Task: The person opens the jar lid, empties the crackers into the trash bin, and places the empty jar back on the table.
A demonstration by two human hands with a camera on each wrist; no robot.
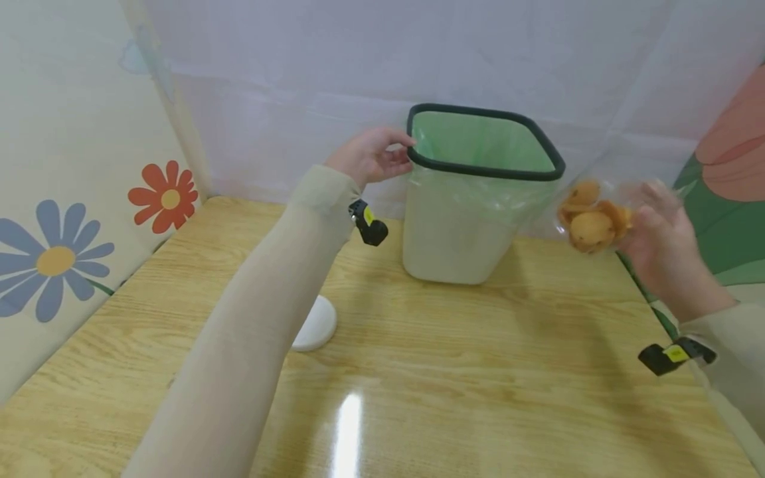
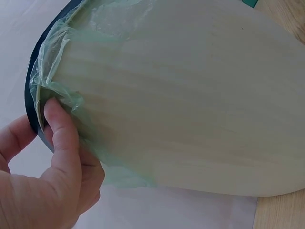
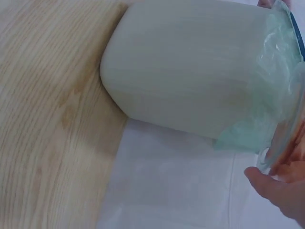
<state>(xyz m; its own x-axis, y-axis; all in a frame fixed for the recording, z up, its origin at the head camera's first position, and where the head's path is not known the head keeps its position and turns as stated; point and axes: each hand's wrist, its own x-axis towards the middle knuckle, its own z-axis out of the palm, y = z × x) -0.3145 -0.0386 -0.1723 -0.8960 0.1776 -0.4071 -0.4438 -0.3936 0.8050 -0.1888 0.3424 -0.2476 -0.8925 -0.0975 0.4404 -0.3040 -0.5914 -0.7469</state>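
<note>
A whitish bin (image 1: 457, 229) stands upright on the table, with a thin green bag (image 1: 478, 139) lining it and folded over outside under a dark rim (image 1: 490, 171). My left hand (image 1: 375, 155) grips that rim at its left corner; in the left wrist view the thumb (image 2: 62, 124) lies on the outer side over the bag. To the right of the bin, my right hand (image 1: 660, 239) holds up a clear dish (image 3: 282, 143), tilted toward the bin. Orange peel-like pieces (image 1: 592, 229) with dark spots lie in the dish, slightly blurred.
A white round disc (image 1: 318, 324) lies on the wooden table (image 1: 448, 385), partly hidden behind my left forearm. A pale cloth wall (image 1: 287, 86) rises right behind the bin. Flower-printed panels (image 1: 54, 153) close off both sides.
</note>
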